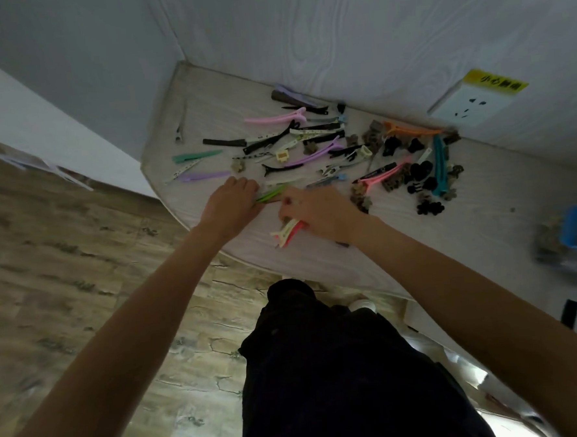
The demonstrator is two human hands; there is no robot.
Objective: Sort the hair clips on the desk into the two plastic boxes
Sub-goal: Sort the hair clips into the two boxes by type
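Observation:
Many hair clips lie scattered on the white desk [205, 98]: long duckbill clips in pink [274, 118], purple [317, 154], teal [195, 155] and orange [413, 130], and small dark claw clips [422, 171] at the right. My left hand [232, 201] rests near the desk's front edge, its fingers on a green clip [272, 194]. My right hand [320, 213] is closed around a bundle of clips [289, 232], white and red ends sticking out below the palm. A clear plastic box [572, 234] with a blue part sits blurred at the right edge.
A wall socket [469, 106] with a yellow label is on the wall behind the desk at the right. The desk has a rounded front edge above a wood-pattern floor [80, 264]. My dark trousers [340, 367] show below. A lone clip [179, 130] lies at the far left.

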